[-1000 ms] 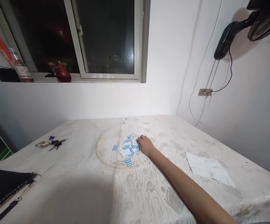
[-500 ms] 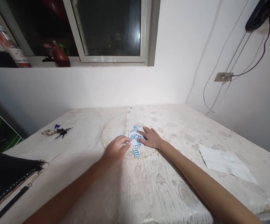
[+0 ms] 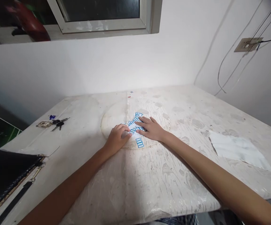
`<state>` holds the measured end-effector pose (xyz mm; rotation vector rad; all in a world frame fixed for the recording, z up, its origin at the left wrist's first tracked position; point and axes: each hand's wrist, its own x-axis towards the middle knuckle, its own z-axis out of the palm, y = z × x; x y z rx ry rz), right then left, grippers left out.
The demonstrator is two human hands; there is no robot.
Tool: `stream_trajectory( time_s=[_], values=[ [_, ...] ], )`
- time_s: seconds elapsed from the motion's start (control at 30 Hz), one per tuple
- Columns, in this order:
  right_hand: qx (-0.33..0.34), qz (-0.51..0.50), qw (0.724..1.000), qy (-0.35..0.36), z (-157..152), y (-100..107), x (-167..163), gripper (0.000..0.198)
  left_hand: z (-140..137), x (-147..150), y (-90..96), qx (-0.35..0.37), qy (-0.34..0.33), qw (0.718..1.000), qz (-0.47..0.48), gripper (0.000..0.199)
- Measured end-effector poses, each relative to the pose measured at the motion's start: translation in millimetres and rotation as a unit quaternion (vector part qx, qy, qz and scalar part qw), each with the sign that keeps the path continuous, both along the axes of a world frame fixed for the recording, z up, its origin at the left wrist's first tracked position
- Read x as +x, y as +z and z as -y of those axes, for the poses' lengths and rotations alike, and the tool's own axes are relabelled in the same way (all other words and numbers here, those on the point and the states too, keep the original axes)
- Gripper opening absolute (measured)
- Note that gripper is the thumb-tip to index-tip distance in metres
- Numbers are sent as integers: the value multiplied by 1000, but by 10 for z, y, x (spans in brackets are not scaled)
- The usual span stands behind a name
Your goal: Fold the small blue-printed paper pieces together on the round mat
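A small heap of white paper pieces with blue outlined print (image 3: 136, 120) lies at the middle of the table, partly hidden by my hands. My right hand (image 3: 150, 128) rests flat on the right side of the heap, its fingers spread. From the left, my left hand (image 3: 118, 137) bends its fingers and thumb about the edge of a white piece. Its fingertips touch the paper and partly cover it. One blue-striped piece (image 3: 139, 142) sits just in front, apart from both hands.
The pale patterned table cover (image 3: 97, 187) carries a round stain (image 3: 102, 120) around the papers. Keys (image 3: 58, 124) lie at left, beyond a black bag (image 3: 13, 175) with a strap. A white cloth or paper sheet (image 3: 238, 150) is at right. Wall and window stand behind.
The view has tilted down, so the window sits higher and the front table edge shows. Both hands stay at the papers; the left has closed in on them, and the pieces have shifted slightly.
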<state>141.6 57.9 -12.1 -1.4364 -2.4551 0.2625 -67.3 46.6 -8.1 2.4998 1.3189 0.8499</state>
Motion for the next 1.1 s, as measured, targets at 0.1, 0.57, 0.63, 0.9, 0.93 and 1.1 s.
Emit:
stream_trajectory(
  time_s=[0.1, 0.57, 0.63, 0.9, 0.93, 1.1],
  values=[
    [30, -25, 999, -1, -30, -26, 14, 41, 4, 3, 4, -1, 5, 1000, 6, 20],
    [15, 35, 999, 9, 51, 38, -38, 64, 218, 65, -57, 48, -19, 983, -178, 44],
    [2, 40, 999, 10, 60, 46, -47, 66, 240, 74, -71, 53, 2, 982, -182, 46],
    [12, 7, 998, -55, 42, -12, -72, 52, 296, 90, 47, 23, -92, 974, -206, 41],
    [15, 5, 998, -63, 40, -17, -65, 54, 300, 98, 51, 21, -90, 974, -205, 41],
    [-1, 28, 998, -47, 94, 12, -66, 49, 292, 129, -24, 61, -4, 979, -194, 44]
  ],
)
